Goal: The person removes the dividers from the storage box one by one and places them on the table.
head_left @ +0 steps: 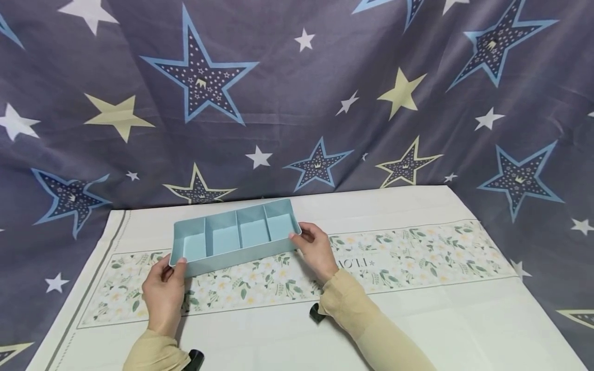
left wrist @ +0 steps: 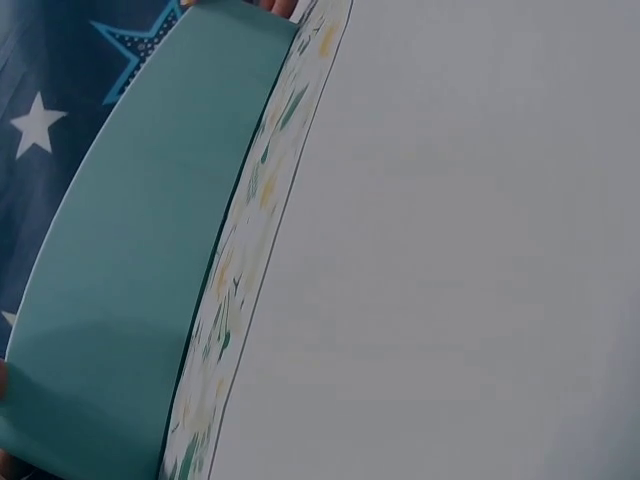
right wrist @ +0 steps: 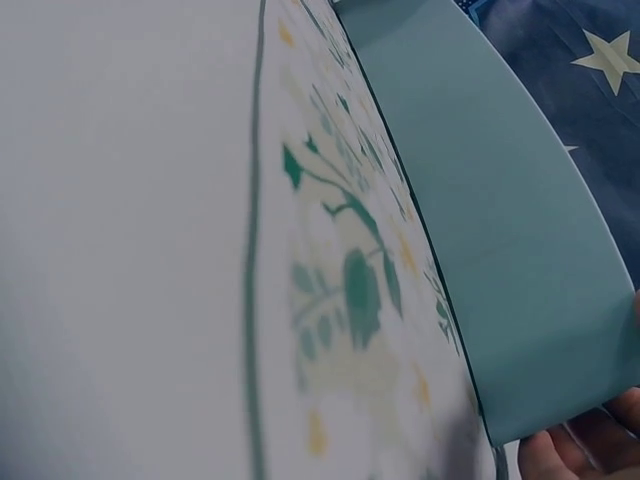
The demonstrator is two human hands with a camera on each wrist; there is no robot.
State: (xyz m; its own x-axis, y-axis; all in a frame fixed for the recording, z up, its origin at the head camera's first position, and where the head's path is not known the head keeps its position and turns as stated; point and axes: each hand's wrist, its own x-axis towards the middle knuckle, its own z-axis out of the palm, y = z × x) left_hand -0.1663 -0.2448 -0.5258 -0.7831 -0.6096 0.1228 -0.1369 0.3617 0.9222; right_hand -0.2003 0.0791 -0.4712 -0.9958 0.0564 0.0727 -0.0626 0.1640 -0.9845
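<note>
I record one light-blue tray (head_left: 241, 255) at the centre-left of the head view, over a table (head_left: 250, 340) covered in white cloth. It is a long, shallow rectangle, open at the top, with rounded corners and a thin rim. Three cross dividers split it into four compartments (head_left: 223, 239) in a row, each with its flat floor in view. The finish is plain and matt; from both wrist cameras the outer wall reads greener, smooth and unprinted, its upper edge bowed in those views. The tray sits at a slant, its right end higher in the frame than its left.

My left hand (head_left: 163, 301) is closed on the near left corner, thumb against the front wall, fingers at the end. My right hand (head_left: 317, 252) pinches the right end, thumb at the front rim, fingers bent round the side. Neither grip is spread wide; both have hold of the tray alone.

Below the tray's front wall runs a floral band (head_left: 408, 257) of white blooms, yellow centres and green leaves. The tray's underside is hidden, so I cannot certify whether it touches the cloth or is slightly raised. Beige sleeves (head_left: 380, 330) cover both forearms, with a black fitting (head_left: 317, 313) at each cuff. A dark curtain (head_left: 278, 93) printed with stars fills the upper frame.
</note>
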